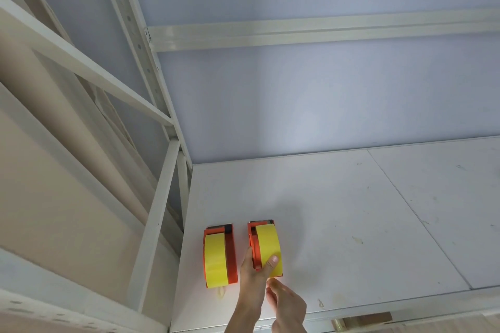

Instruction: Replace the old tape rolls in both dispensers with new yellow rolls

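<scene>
1. 2 orange dispensers, left dispenser point(220, 257) and right dispenser point(263, 247), sit side by side on the shelf point(351, 211); both carry yellow rolls.
2. My left hand point(257, 273) clamps the right dispenser, steadying it.
3. My right hand point(284, 303) pinches its yellow roll point(267, 243) edge, probably seating the tape.

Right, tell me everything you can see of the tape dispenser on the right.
The right dispenser is orange, plastic by its look, with a dark part at its far end. It carries a full yellow roll and stands on the white shelf beside the other dispenser, apart from it. The left hand grips its near end, thumb on the roll. The right hand is just below it; contact is unclear.
</scene>
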